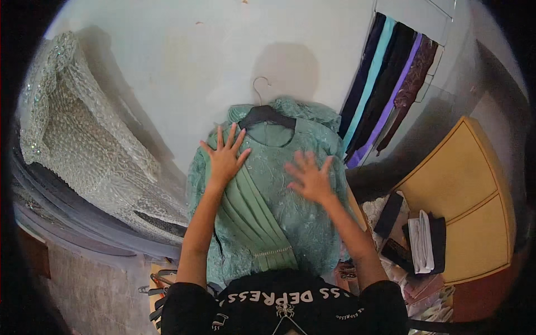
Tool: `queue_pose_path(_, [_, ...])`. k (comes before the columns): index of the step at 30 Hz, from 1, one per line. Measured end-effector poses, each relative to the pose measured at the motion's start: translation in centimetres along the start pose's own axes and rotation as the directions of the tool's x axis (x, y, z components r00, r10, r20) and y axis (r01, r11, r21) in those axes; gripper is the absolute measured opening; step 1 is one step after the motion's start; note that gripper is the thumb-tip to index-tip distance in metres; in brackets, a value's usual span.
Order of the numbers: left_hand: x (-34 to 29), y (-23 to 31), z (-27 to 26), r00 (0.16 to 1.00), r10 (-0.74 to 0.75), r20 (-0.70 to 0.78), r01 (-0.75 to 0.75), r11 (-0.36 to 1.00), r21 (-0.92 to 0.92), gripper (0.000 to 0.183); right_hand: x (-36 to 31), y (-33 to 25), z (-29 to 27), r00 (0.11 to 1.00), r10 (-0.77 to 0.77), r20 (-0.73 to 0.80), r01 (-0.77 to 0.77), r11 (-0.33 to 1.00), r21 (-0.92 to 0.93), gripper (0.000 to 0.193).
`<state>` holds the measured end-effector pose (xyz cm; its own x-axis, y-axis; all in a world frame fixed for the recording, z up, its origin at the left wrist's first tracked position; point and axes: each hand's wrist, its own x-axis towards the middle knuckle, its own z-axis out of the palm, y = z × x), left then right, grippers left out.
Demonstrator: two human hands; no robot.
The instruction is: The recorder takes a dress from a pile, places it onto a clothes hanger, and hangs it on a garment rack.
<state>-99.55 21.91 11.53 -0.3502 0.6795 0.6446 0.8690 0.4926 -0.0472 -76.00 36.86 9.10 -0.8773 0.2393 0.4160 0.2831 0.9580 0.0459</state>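
A green lace dress (304,209) lies face up in front of me, on a black hanger (267,115) with a metal hook. Across its front, from the left shoulder area down to the middle, runs a pleated green sash (251,209) with a beaded band near its lower end. My left hand (224,159) is spread over the sash's upper end, fingers apart, by the hanger's left arm. Slightly blurred, my right hand (310,177) has its fingers spread over the right side of the bodice; whether it touches the lace I cannot tell.
A beaded silvery-white garment (100,151) hangs on the left above grey-purple fabric (72,195). At the upper right, folded cloths (373,84) hang on a wire rack. A yellow padded chair (463,206) stands right, beside folded white cloth (421,243). Hangers (159,290) lie at lower left.
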Motion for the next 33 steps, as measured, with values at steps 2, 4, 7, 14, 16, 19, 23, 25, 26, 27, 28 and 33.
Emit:
queue_pose_path(2, [-0.5,-0.2,0.3,0.998,-0.034,0.053,0.032,0.999,0.034,0.054,-2.0,4.2,-1.0,0.939,0.339,0.065,-0.328,0.935,-0.136,0.051])
queue_pose_path(4, [-0.3,1.1,0.2,1.0,-0.005,-0.004,0.005,0.998,0.064,0.053,-4.7,7.1,0.1,0.854,0.451,-0.26,-0.501,0.848,-0.173,0.053])
queue_pose_path(7, [-0.4,4.4,-0.8,0.999,0.016,-0.028,-0.016,1.0,0.016,0.051,-4.8,5.1,-0.6,0.773,0.577,-0.264,-0.603,0.797,-0.022,0.06])
queue_pose_path(14, [-1.8,8.8,0.7,0.967,0.235,0.101,-0.21,0.955,-0.21,0.05,-7.6,-1.8,1.5,0.98,-0.118,0.158,0.069,0.956,0.285,0.054])
queue_pose_path(16, [-2.0,8.6,0.8,0.968,0.24,0.066,-0.221,0.951,-0.218,0.049,-9.9,0.6,2.2,0.963,0.269,0.031,-0.27,0.962,0.038,0.055])
queue_pose_path(19, [-1.4,10.0,0.6,0.967,0.251,0.035,-0.237,0.946,-0.222,0.048,-12.9,5.4,4.2,0.677,0.622,-0.393,-0.623,0.769,0.144,0.06])
queue_pose_path(23, [-2.2,8.8,0.5,0.973,0.227,0.049,-0.215,0.96,-0.181,0.049,-8.4,3.7,1.6,0.752,0.627,-0.203,-0.624,0.776,0.091,0.063])
queue_pose_path(25, [-1.8,9.2,0.3,0.967,0.251,0.048,-0.237,0.951,-0.196,0.049,-5.0,3.7,0.8,0.79,0.47,-0.394,-0.415,0.883,0.22,0.063])
queue_pose_path(26, [-1.9,9.0,0.4,0.965,0.258,0.051,-0.244,0.95,-0.193,0.049,-3.1,3.2,0.0,0.802,0.442,-0.403,-0.368,0.896,0.25,0.063])
queue_pose_path(27, [-2.0,9.1,0.6,0.965,0.253,0.068,-0.236,0.952,-0.196,0.049,-1.5,2.8,-0.8,0.811,0.414,-0.413,-0.322,0.906,0.276,0.062])
queue_pose_path(28, [-2.1,8.9,0.4,0.966,0.245,0.083,-0.225,0.955,-0.193,0.048,-0.1,2.4,-0.9,0.833,0.366,-0.414,-0.254,0.919,0.301,0.061])
queue_pose_path(33, [-1.7,9.7,0.3,0.959,0.269,0.09,-0.249,0.95,-0.186,0.047,-2.0,2.8,5.0,0.944,0.266,-0.196,-0.232,0.956,0.179,0.053])
